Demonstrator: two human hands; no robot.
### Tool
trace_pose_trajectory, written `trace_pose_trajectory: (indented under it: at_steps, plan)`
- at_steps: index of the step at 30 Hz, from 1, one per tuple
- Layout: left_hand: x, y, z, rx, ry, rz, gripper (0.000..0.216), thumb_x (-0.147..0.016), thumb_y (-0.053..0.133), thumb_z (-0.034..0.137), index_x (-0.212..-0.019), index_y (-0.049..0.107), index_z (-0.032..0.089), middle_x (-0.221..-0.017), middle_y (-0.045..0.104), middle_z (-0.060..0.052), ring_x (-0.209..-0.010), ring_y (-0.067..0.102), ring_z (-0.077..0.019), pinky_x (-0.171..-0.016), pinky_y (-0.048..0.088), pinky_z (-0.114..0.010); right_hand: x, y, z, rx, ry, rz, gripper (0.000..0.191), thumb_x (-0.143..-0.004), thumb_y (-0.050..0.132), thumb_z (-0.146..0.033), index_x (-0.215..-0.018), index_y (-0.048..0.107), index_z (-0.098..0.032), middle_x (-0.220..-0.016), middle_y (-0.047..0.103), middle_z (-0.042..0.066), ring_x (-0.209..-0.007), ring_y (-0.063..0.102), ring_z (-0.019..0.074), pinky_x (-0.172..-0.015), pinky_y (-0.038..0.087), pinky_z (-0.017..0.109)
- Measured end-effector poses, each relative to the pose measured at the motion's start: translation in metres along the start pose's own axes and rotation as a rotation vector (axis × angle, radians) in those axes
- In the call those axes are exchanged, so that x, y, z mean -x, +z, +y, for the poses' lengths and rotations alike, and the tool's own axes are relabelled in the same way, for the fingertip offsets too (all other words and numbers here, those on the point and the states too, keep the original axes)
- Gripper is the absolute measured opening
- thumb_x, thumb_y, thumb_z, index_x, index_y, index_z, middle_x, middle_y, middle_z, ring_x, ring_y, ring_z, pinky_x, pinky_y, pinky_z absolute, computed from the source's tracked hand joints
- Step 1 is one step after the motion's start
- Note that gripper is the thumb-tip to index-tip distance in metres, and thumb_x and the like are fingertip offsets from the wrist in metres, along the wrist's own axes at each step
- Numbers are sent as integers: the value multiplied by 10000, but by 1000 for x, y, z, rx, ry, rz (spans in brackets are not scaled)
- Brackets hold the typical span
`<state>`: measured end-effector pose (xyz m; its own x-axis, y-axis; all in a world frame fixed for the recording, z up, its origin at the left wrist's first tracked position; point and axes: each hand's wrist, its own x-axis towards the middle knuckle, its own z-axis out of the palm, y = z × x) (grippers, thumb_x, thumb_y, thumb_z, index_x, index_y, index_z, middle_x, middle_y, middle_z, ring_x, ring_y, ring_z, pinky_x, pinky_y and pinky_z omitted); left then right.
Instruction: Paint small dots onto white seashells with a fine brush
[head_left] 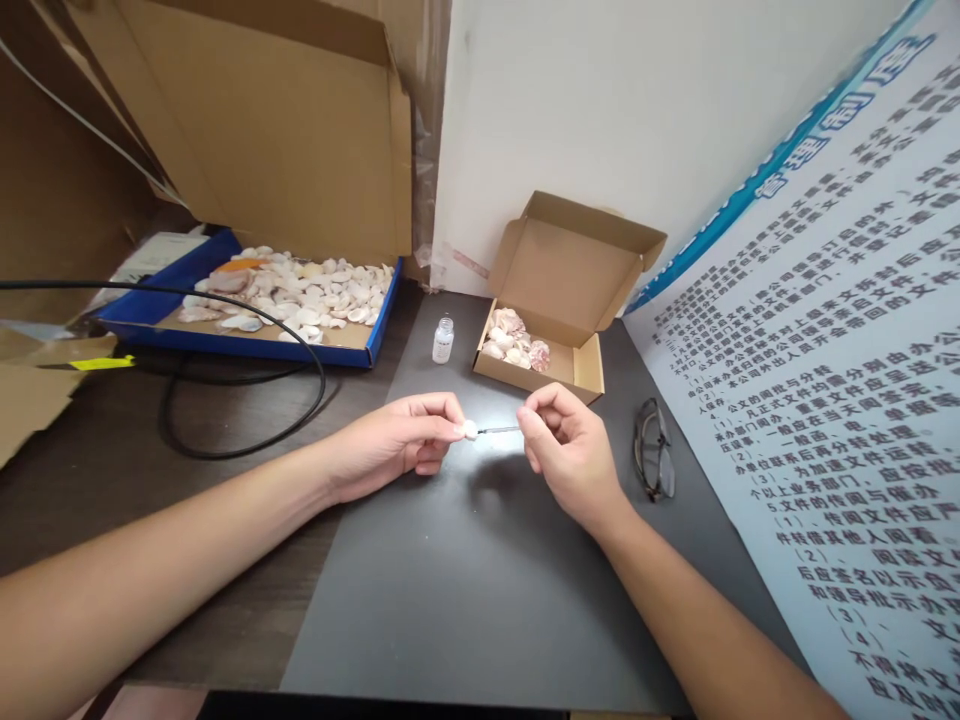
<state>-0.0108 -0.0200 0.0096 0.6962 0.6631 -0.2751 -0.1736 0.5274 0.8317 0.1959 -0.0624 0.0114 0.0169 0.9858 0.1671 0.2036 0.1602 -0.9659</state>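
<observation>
Your left hand (397, 440) pinches the small white shell (470, 429) by its left side, and your right hand (570, 448), to the shell's right, pinches a thin stick (501, 430) pointing sideways, its dark tip right by the shell.

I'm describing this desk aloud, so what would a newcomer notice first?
Probably the blue-sided box heaped with pale shells, back left. Then the big printed sign slanting down the right side. In the middle, the left hand holds a small white piece and the right hand a thin tool.
</observation>
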Motion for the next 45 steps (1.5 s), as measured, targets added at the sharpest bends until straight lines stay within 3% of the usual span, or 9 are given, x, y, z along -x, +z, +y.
trace_pose_trajectory:
  at_steps: [6,13,18,34,45]
  plan:
    - [0,0,0,-17,2,1,164,-817,715,196,-730,583,154,-639,410,51,-570,319,-64,-519,276,-192,2,-2,0,-88,-11,-49,193,-902,599,-325,-776,496,-221,-481,427,-105,-398,383,74,-439,297,225]
    - [0,1,-2,-76,13,7,175,-820,715,220,-742,571,158,-636,403,54,-573,320,-72,-518,278,-201,6,-4,-3,101,-121,72,160,-906,593,-282,-779,519,-219,-508,445,-88,-445,399,86,-478,314,243]
    - [-1,0,-3,-145,23,-8,201,-841,703,288,-776,550,175,-602,356,69,-550,293,-78,-519,281,-211,8,-5,-4,126,-174,48,148,-896,594,-254,-772,520,-219,-524,437,-85,-450,380,85,-468,311,239]
    - [-2,0,-3,-219,10,-77,201,-890,654,319,-811,532,180,-576,318,86,-533,257,-77,-516,286,-211,4,-5,-3,143,-171,30,139,-889,584,-236,-770,513,-218,-517,431,-88,-453,373,83,-474,312,234]
    - [-1,1,-3,-218,13,-26,191,-853,673,313,-806,550,174,-614,358,64,-554,301,-84,-516,301,-210,2,-5,-4,128,-143,7,150,-891,574,-257,-762,509,-217,-518,429,-83,-452,381,86,-471,307,241]
